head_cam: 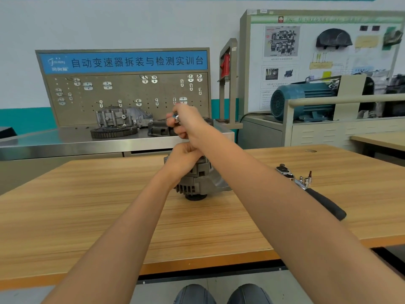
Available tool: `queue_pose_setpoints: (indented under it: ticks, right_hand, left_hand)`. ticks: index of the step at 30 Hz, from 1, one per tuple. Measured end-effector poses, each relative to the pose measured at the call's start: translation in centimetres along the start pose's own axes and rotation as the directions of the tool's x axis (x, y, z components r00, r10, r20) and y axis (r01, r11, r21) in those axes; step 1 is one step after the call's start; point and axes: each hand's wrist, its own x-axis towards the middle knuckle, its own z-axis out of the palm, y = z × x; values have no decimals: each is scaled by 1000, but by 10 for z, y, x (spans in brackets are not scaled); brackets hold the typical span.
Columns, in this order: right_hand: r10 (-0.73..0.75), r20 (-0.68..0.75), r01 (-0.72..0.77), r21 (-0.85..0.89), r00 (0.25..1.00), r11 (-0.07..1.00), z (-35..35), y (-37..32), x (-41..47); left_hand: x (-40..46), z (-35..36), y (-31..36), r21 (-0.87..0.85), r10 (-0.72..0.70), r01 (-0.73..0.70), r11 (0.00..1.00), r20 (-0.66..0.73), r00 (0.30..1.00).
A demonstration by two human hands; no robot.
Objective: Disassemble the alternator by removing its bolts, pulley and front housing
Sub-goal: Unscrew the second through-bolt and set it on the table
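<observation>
the alternator stands on the wooden tabletop, pulley end down, its dark pulley touching the wood. it sits near the middle of the far half of the tabletop, partly hidden by both forearms. the left hand rests on top of the alternator's upper housing, its grip curled around the top of the body. the right hand is raised just above the left one, its grip closed around a small shiny metal tool whose end shows between the fingers; what kind of tool it is cannot be told. to the right of the alternator, well apart from it, a ratchet wrench with a black handle lies on the tabletop, with a few small sockets just beside its head. behind the tabletop, a steel bench carries a gear ring and grey castings in front of a pegboard.
</observation>
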Motion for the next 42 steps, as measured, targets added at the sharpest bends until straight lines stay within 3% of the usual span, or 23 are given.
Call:
queue_pose_setpoints:
  ticks: [5, 9, 11, 13, 16, 19, 21, 23, 25, 28, 31, 33, 36, 39, 40, 42]
  right_hand:
    - [20, -88, 6, 284, 996, 959, -23, -4, 5]
    - [-64, -373, 122, 134, 926, 983, -11, -3, 5]
    - [-95, -456, 195, 177, 885, 965, -5, 1, 12]
    - [-99, -422, 221, 249, 901, 943, -4, 4, 17]
    - [-66, -410, 167, 214, 910, 962, -16, -4, 12]
    - [95, -120, -66, 224, 988, 972, -32, -10, 11]
    - [137, 84, -153, 228, 987, 962, -44, -11, 11]
    - [136, 144, -167, 236, 980, 957, -48, -10, 9]
    - [124, 41, -131, 276, 991, 952, -41, -11, 7]
    - [-32, -341, 79, 124, 939, 989, -21, -4, 9]
    - [-106, -437, 224, 226, 893, 948, -13, 4, 15]
    - [-83, -391, 171, 197, 917, 965, -15, -3, 10]
    - [77, -99, -49, 264, 992, 963, -28, -9, 9]
    - [68, 107, -96, 283, 992, 954, -40, -6, 10]
    - [70, 90, -94, 297, 994, 950, -39, -6, 8]
    - [70, -140, -20, 332, 988, 943, -30, -5, 6]
  left_hand:
    - [-1, 6, 6, -51, 57, -55, 997, 34, 998]
    - [1, 8, 7, 49, 23, -19, 999, -80, 997]
    - [4, 9, 6, 155, -12, 31, 987, -118, 993]
    - [5, 11, 5, 168, -23, 46, 985, -140, 990]
    - [2, 9, 4, 104, 12, -2, 995, -98, 995]
    - [0, 7, 5, 25, 18, -19, 1000, 22, 1000]
    - [1, 5, 3, -4, 12, -11, 1000, 59, 998]
    - [2, 5, 2, -19, 25, -24, 1000, 69, 997]
    - [3, 5, 2, -30, 41, -40, 999, 42, 998]
    - [4, 7, -1, 13, 53, -52, 999, -68, 996]
    - [3, 7, -2, 70, 32, -27, 997, -76, 997]
    - [3, 4, -1, 36, 48, -47, 998, -24, 999]
    - [2, 3, 1, -28, 45, -43, 999, 60, 997]
    - [3, 3, 0, -72, 53, -48, 996, 79, 995]
    - [2, 4, 1, -70, 58, -53, 996, 67, 996]
    - [3, 4, 2, -45, 69, -67, 997, 34, 997]
